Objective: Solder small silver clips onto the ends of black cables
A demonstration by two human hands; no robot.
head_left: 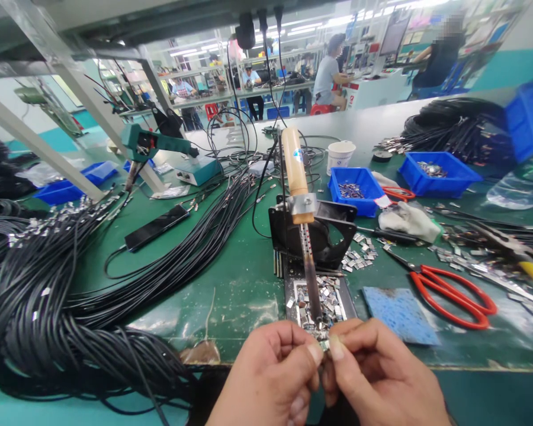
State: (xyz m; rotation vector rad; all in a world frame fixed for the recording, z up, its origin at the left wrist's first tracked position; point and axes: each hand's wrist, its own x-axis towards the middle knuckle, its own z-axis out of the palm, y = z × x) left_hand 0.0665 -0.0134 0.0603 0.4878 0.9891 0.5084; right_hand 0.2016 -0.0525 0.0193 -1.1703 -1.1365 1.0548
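My left hand (273,373) and my right hand (379,373) meet at the near edge of the green bench. Both pinch a small metal connector piece (323,342) between thumbs and fingertips. The piece sits right under the tip of a fixed soldering iron (302,225) with a wooden handle, clamped on a black stand (337,228). Below the tip lies a small tray (350,302) holding several tiny metal parts. Whether a cable hangs from the piece is hidden by my fingers.
Big bundles of black cables (71,313) fill the left side. Red-handled scissors (453,293) and a blue sponge (400,313) lie to the right. Blue bins (353,189) (439,171), a white cup (340,155), a green tool on a base (160,145). People work at far benches.
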